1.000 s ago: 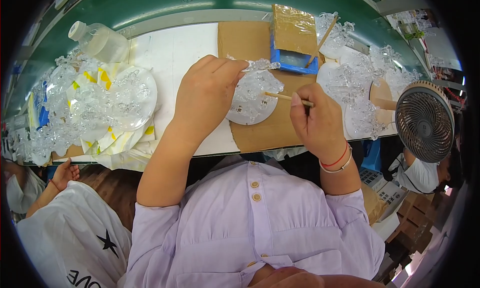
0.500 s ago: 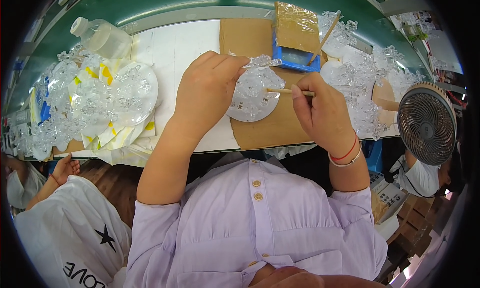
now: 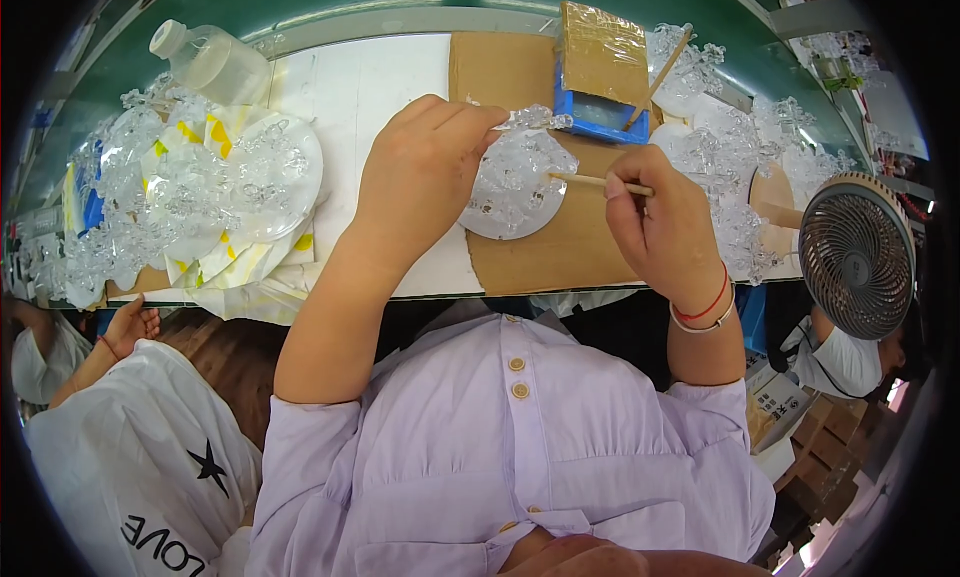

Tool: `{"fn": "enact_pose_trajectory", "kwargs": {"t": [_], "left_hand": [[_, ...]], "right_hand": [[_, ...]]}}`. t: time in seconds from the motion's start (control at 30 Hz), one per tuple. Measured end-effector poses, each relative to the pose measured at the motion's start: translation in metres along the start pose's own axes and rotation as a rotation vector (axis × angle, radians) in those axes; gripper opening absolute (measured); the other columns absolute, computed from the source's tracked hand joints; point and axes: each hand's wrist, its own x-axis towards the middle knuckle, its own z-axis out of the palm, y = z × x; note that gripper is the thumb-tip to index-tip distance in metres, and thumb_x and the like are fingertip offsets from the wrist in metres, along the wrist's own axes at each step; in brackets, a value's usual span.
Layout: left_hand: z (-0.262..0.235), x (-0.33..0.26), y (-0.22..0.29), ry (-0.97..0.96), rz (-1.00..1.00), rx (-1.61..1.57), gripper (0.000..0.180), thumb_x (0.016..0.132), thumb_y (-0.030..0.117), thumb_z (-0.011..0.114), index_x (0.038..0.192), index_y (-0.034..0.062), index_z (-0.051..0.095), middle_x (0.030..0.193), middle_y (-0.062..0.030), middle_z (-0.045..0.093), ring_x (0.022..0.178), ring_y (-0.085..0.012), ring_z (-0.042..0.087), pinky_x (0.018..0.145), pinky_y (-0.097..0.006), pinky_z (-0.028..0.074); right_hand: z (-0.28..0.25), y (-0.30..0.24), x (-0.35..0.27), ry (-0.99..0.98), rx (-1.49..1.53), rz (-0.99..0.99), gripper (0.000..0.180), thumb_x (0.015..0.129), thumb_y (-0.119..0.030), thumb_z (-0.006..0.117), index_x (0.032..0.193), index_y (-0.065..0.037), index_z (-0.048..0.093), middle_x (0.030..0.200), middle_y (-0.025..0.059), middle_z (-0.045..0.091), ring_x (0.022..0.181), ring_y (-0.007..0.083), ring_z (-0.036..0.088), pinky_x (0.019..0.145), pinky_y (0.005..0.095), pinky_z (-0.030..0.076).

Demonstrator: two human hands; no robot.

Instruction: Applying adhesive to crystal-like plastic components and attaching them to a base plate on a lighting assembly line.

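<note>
My left hand (image 3: pixel 425 167) pinches a small clear plastic piece (image 3: pixel 540 119) by its left end, above the far edge of a round white plate. Several clear plastic pieces (image 3: pixel 518 172) lie on that plate (image 3: pixel 500 227), just right of my left wrist. My right hand (image 3: pixel 662 222) is closed on a thin wooden stick (image 3: pixel 588 181), whose tip points left to the plate's right edge. From this angle I cannot tell whether the tip touches anything. The plate rests partly on a brown cardboard sheet (image 3: pixel 585 252).
Behind the plate stands a blue box (image 3: pixel 597 127) with a taped cardboard cover; another stick (image 3: pixel 662 72) leans in it. Clear pieces are heaped left (image 3: pixel 120 217) and right (image 3: pixel 715 162). A bottle (image 3: pixel 222 69) is far left, a fan (image 3: pixel 857 252) right. A person's hand (image 3: pixel 130 325) is lower left.
My right hand and the stick have moved slightly to the right. My left hand keeps its pinch on the clear piece. The whole view has shifted a little.
</note>
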Motion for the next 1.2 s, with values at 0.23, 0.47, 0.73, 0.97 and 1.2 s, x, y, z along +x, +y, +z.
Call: {"fn": "enact_pose_trajectory", "kwargs": {"t": [0.23, 0.47, 0.73, 0.97, 1.2], "left_hand": [[-0.001, 0.0, 0.001, -0.008, -0.007, 0.0, 0.02, 0.074, 0.0, 0.07, 0.093, 0.0057, 0.069, 0.078, -0.0069, 0.067, 0.074, -0.0239, 0.061, 0.067, -0.034, 0.05], [-0.004, -0.001, 0.004, -0.032, -0.049, 0.015, 0.019, 0.075, 0.001, 0.071, 0.093, 0.0049, 0.069, 0.08, -0.008, 0.068, 0.075, -0.0245, 0.061, 0.067, -0.035, 0.051], [-0.003, -0.004, 0.002, -0.026, -0.055, -0.027, 0.019, 0.078, 0.003, 0.071, 0.098, 0.0054, 0.069, 0.089, -0.0081, 0.069, 0.081, -0.0256, 0.063, 0.072, -0.034, 0.051], [-0.005, -0.009, 0.004, 0.001, -0.098, -0.046, 0.022, 0.08, 0.005, 0.071, 0.102, 0.0066, 0.069, 0.097, -0.0083, 0.07, 0.089, -0.026, 0.063, 0.078, -0.034, 0.05], [-0.004, -0.009, 0.002, 0.015, -0.074, -0.042, 0.02, 0.078, 0.005, 0.071, 0.098, 0.0066, 0.069, 0.093, -0.0065, 0.069, 0.087, -0.0248, 0.063, 0.076, -0.034, 0.051]], "right_hand": [[-0.006, 0.015, -0.019, 0.141, 0.094, 0.08, 0.003, 0.093, -0.002, 0.054, 0.091, -0.002, 0.052, 0.078, 0.0082, 0.061, 0.062, 0.0132, 0.059, 0.055, 0.025, 0.046], [-0.028, 0.016, -0.043, 0.577, 0.382, -0.047, 0.003, 0.095, -0.001, 0.047, 0.094, 0.001, 0.049, 0.086, 0.0152, 0.062, 0.06, 0.0094, 0.051, 0.056, 0.0202, 0.043], [-0.002, 0.044, -0.013, 0.421, 0.03, 0.032, 0.005, 0.094, -0.004, 0.054, 0.097, 0.0, 0.055, 0.085, 0.0082, 0.063, 0.067, 0.0115, 0.06, 0.062, 0.0239, 0.048], [0.008, 0.044, 0.004, 0.361, 0.014, 0.037, 0.005, 0.093, -0.005, 0.055, 0.096, -0.001, 0.056, 0.079, 0.0084, 0.063, 0.065, 0.0122, 0.061, 0.06, 0.0252, 0.048], [0.001, 0.048, -0.001, 0.387, 0.098, 0.104, 0.005, 0.093, -0.005, 0.055, 0.095, -0.001, 0.057, 0.074, 0.007, 0.063, 0.064, 0.011, 0.06, 0.059, 0.0248, 0.048]]}}
